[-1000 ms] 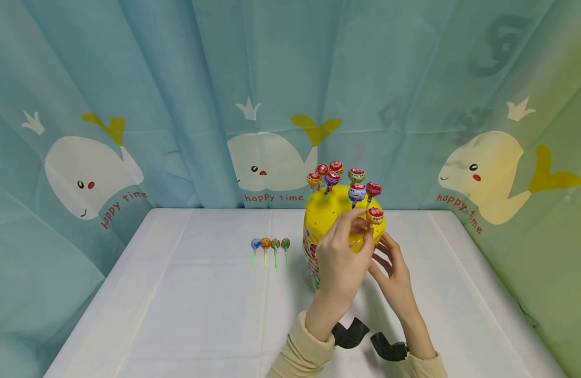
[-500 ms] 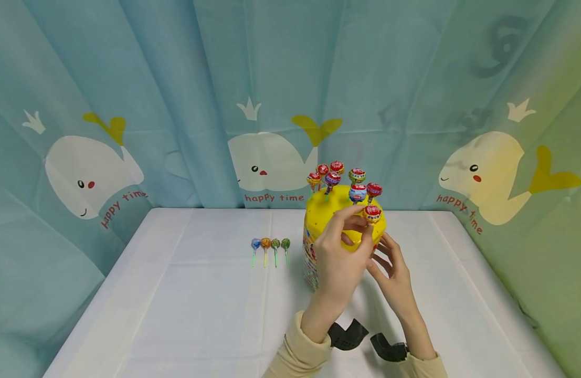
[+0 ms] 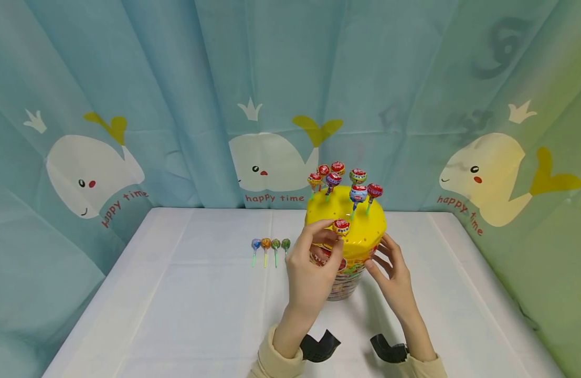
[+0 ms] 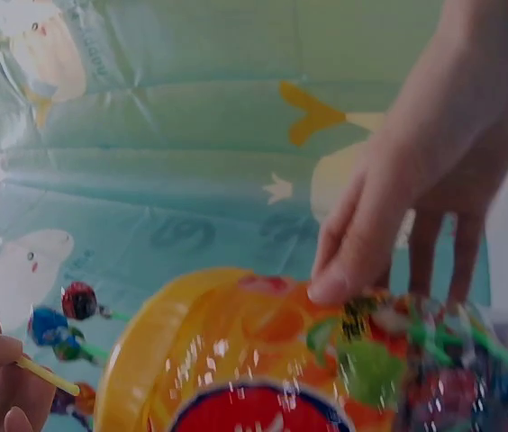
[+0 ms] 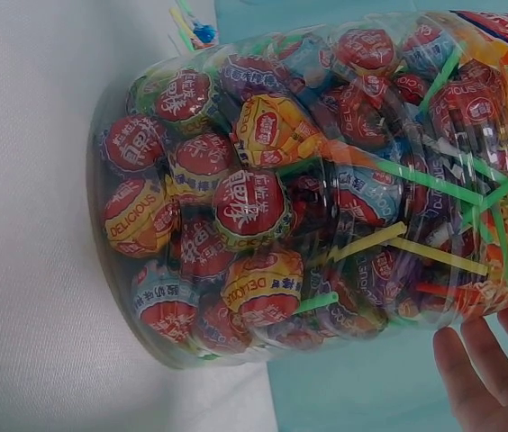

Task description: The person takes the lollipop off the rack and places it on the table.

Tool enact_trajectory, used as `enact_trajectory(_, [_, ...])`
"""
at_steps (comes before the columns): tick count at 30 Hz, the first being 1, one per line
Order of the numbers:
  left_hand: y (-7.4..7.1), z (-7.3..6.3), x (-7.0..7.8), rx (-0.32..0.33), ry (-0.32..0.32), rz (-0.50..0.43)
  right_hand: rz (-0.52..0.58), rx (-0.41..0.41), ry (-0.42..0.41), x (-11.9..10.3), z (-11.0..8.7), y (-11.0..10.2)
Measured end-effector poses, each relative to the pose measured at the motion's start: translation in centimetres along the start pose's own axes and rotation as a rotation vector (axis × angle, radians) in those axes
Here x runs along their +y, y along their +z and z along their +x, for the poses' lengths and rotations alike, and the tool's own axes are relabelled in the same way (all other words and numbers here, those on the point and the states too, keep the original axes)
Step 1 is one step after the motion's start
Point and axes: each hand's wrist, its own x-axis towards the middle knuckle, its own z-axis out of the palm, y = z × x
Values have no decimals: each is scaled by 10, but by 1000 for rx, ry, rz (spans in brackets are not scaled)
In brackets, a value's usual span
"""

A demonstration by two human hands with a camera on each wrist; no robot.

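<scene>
A clear jar (image 3: 343, 290) full of wrapped lollipops stands upright on the table under a holed yellow lid (image 3: 337, 206). Several lollipops (image 3: 358, 193) stick up from the lid's back and right. My left hand (image 3: 310, 268) pinches one lollipop (image 3: 340, 227) near the lid's front. In the left wrist view, the yellow stick (image 4: 49, 375) shows beyond the fingers. My right hand (image 3: 395, 278) rests against the jar's right side, thumb in front and other fingers farther back, just below the lid. The right wrist view shows those fingers (image 5: 457, 364) beside the jar wall.
Several lollipops (image 3: 265, 243) lie in a row on the white tabletop (image 3: 186, 304) to the jar's left. Behind and around the table hangs a blue-green curtain (image 3: 177, 68) with whale prints. Black wrist mounts (image 3: 320, 346) sit at both wrists.
My left hand has moved left and slightly down with the pinched lollipop, from the lid's right edge to its front, uncovering more of the jar. My right hand stays against the jar.
</scene>
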Motion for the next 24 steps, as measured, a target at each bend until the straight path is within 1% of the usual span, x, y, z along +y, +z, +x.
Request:
enact_trajectory(3, [-7, -3, -6, 13, 2, 42, -2, -6, 3, 0, 0, 0])
enact_trajectory(6, [-14, -4, -12, 33, -16, 61, 1, -11, 7, 0, -1, -1])
enact_trajectory(14, [-30, -4, -29, 61, -170, 47, 0, -13, 4, 0, -1, -1])
enact_trajectory(16, [-34, -4, -35, 67, -191, 56, 3, -12, 2, 0, 0, -1])
enact_trajectory(20, [-41, -1, -48, 79, -215, 84, 5, -12, 0, 0, 0, 0])
enact_trajectory(24, [-49, 3, -64, 90, -267, 89, 4, -12, 3, 0, 0, -1])
